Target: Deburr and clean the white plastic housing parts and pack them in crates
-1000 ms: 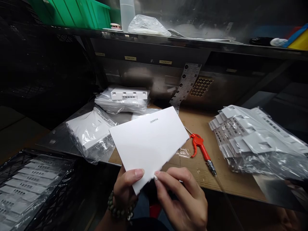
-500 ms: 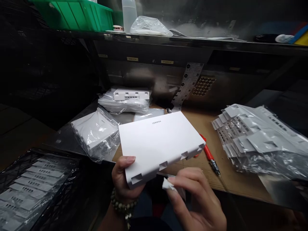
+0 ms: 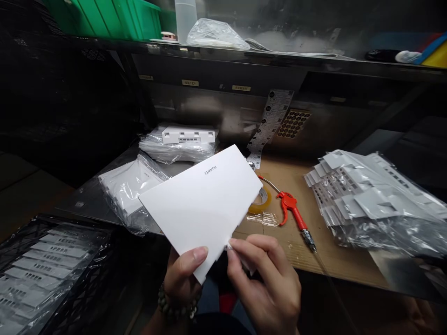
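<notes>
Compared with half a second earlier, the white cover (image 3: 200, 204) is tilted back: its notched side wall, then turned toward the camera, now faces away, and the flat face slopes as it did a second ago. The left hand (image 3: 183, 274) keeps its grip at the lower corner, thumb on the face. The right hand (image 3: 267, 284), which had drawn away below the cover holding a small white scrap, is back at the lower edge, fingertips (image 3: 233, 245) touching a notch. With the cover shifted left, the tape roll (image 3: 260, 200) and the red air gun (image 3: 291, 211) are now uncovered.
</notes>
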Demonstrator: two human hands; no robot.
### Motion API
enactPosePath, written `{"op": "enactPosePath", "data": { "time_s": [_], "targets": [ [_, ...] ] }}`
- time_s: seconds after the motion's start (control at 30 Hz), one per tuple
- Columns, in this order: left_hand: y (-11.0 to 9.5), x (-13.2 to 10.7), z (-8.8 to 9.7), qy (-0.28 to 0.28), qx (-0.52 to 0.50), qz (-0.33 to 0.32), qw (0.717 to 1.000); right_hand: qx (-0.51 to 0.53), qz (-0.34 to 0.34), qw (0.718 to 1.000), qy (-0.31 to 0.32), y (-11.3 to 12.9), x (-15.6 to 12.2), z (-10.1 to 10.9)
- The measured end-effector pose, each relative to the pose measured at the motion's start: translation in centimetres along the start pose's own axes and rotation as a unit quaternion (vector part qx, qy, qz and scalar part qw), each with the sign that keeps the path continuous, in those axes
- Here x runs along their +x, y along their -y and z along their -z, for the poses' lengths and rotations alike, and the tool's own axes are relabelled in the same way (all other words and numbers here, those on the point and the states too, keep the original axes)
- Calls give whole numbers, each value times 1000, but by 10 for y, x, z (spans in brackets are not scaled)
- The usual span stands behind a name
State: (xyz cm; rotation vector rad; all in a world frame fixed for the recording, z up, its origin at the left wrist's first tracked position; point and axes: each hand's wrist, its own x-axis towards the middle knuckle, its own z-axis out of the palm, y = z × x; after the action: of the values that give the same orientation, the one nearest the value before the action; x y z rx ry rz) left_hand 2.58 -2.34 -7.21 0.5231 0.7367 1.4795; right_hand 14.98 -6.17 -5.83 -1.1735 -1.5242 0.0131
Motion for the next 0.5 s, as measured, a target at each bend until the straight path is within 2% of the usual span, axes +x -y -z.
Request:
{"op": "enactPosePath", "data": {
  "time_s": [0.17, 0.4, 0.5],
  "targets": [
    [-1, 3, 6, 42, -5, -23, 999, 5, 20, 1000, 7, 0, 3, 2],
    [5, 3, 8, 58, 10, -61, 996, 17, 13, 1000, 23, -1, 6, 4],
    [6, 4, 8, 42, -3, -55, 998, 12, 8, 1000, 20, -2, 5, 4]
  ]
}}
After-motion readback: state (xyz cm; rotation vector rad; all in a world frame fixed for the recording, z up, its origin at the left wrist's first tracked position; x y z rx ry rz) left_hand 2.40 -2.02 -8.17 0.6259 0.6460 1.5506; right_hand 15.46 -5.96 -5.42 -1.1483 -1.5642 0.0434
